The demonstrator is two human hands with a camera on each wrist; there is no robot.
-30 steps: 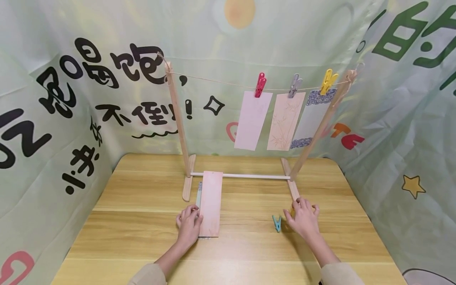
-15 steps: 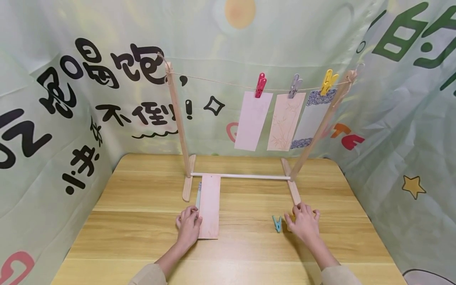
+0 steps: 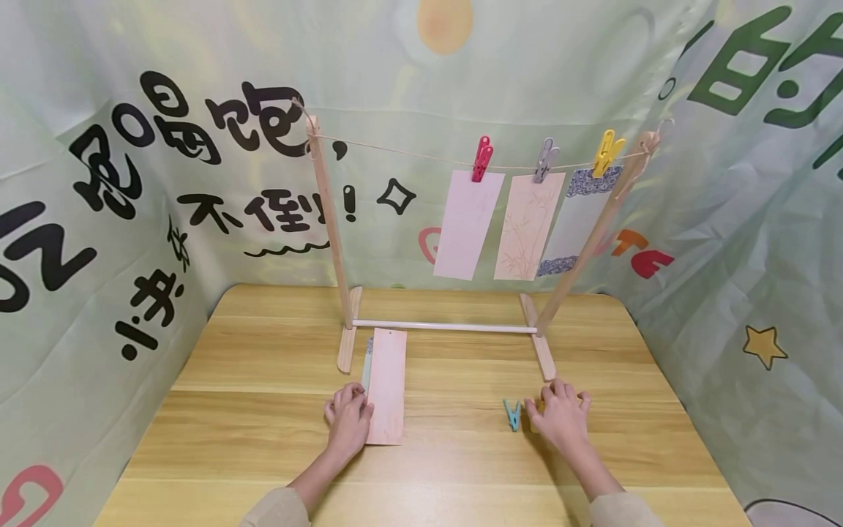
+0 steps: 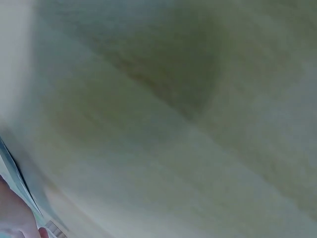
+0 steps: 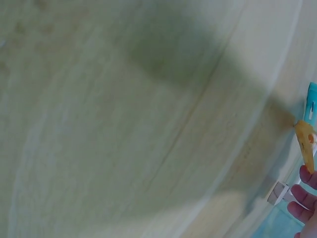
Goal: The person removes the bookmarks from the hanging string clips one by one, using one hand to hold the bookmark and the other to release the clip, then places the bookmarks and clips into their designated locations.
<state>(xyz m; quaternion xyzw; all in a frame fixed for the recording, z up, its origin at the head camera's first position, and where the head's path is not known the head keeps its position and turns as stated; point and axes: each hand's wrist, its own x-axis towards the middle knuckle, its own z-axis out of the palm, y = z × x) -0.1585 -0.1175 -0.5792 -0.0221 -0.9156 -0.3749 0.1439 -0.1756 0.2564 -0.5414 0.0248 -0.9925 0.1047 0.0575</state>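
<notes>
My left hand (image 3: 349, 419) pinches the left edge of a pink paper card (image 3: 387, 388) near its lower end. From under that card's left side shows a strip of a pale card with a blue pattern (image 3: 367, 366). At the right, my right hand (image 3: 561, 413) holds a yellow clothespin (image 5: 305, 144), mostly hidden by the fingers in the head view. Just left of it a blue clothespin (image 3: 512, 415) lies on the table. In the left wrist view, only part of the hand (image 4: 17, 213) and card edges appear at the lower left.
Behind the hands stands a wooden rack (image 3: 329, 234) with a white crossbar (image 3: 448, 326). From its string hang a lilac card (image 3: 467, 227), a pink card (image 3: 530, 230) and a blue-patterned card (image 3: 582, 219), held by red, purple and yellow clothespins. Wooden table (image 3: 263, 410) below.
The pink card has shifted slightly towards me and to the left, its top end now off the white crossbar. The right hand has drawn back a little; the left has barely moved.
</notes>
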